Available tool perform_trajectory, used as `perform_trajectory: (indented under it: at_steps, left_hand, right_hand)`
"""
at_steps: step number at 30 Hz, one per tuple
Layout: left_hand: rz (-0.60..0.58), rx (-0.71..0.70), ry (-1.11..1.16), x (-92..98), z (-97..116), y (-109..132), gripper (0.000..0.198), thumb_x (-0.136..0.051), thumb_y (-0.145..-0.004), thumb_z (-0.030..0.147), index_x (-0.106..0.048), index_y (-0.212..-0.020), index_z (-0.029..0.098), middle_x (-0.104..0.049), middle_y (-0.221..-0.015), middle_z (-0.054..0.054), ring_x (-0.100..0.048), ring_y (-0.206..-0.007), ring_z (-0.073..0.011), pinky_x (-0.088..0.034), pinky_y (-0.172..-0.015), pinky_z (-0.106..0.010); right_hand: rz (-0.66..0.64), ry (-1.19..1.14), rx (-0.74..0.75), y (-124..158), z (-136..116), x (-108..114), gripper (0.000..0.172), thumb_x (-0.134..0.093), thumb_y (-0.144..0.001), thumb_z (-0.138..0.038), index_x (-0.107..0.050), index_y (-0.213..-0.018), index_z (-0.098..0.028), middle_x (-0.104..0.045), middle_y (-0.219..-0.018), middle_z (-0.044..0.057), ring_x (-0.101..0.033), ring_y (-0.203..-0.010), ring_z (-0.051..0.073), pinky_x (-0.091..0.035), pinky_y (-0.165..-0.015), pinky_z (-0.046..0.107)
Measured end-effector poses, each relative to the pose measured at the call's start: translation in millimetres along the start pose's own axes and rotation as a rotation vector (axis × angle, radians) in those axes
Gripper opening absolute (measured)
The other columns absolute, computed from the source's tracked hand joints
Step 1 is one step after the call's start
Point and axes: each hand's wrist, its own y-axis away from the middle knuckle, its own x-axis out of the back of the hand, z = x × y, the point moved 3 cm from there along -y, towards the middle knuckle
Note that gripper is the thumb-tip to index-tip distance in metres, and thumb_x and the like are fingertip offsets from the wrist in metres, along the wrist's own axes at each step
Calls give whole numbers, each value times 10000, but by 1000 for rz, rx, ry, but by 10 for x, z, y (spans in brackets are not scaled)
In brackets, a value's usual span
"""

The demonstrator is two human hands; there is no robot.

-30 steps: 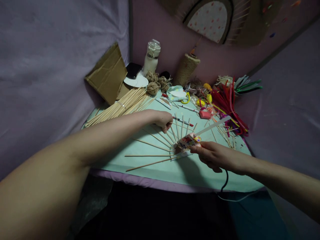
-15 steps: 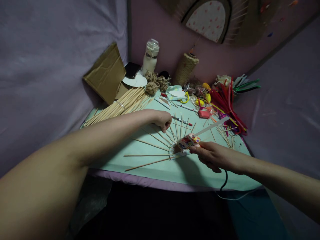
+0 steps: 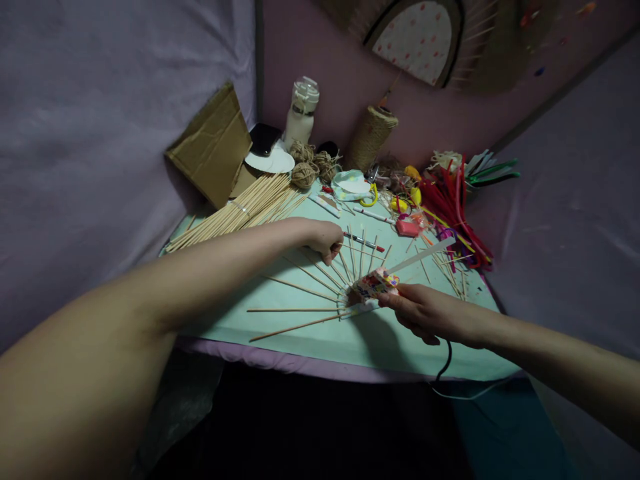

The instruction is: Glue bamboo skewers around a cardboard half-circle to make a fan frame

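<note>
My right hand grips a glue gun with a colourful patterned body and a pale glue stick jutting out its back; the nozzle points down at the hub where thin wooden skewers fan out on the mint-green table. My left hand is closed, pinching the outer end of one skewer in the fan. A black cord hangs down from the gun over the table's front edge.
A bundle of skewers lies at the back left beside a cardboard piece. Twine balls, a twine cone, a white bottle, red pipe cleaners and small craft bits crowd the back.
Almost nothing: the glue gun and my right hand have edged slightly left toward the hub. My left hand keeps its pinch on the skewer.
</note>
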Motion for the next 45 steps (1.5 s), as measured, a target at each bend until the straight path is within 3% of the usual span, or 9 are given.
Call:
perform_trajectory:
  at_steps: [11, 17, 29, 45]
  left_hand:
    - [6, 6, -28, 8, 17, 19, 196, -747, -599, 217, -699, -784, 172, -668, -757, -1, -544, -681, -139, -353, -619, -237]
    - [5, 1, -9, 0, 1, 11, 209, -756, -594, 215, -692, -786, 165, -670, -769, -9, -543, -678, -142, -347, -603, -240]
    - [-9, 22, -7, 7, 19, 20, 220, -735, -594, 206, -711, -810, 169, -677, -779, -16, -555, -700, -150, -363, -639, -248]
    - [4, 30, -26, 38, 67, 67, 164, -742, -608, 204, -696, -764, 179, -671, -759, 2, -550, -685, -135, -350, -597, -227]
  right_hand:
    - [69, 66, 27, -64, 23, 17, 470, -350, -887, -633, -470, -821, -183, -386, -563, -46, -341, -420, 75, -284, -393, 205]
    - [32, 70, -108, -24, -2, 7, 453, -348, -888, -639, -405, -788, -201, -378, -558, -55, -365, -409, 74, -309, -394, 204]
    - [45, -49, 11, 19, 70, 18, 544, -336, -831, -739, -395, -743, -206, -372, -574, -59, -361, -422, 69, -312, -388, 209]
    - [38, 34, -14, -13, 31, 8, 511, -298, -874, -689, -367, -722, -207, -394, -547, -56, -411, -395, 77, -321, -404, 217]
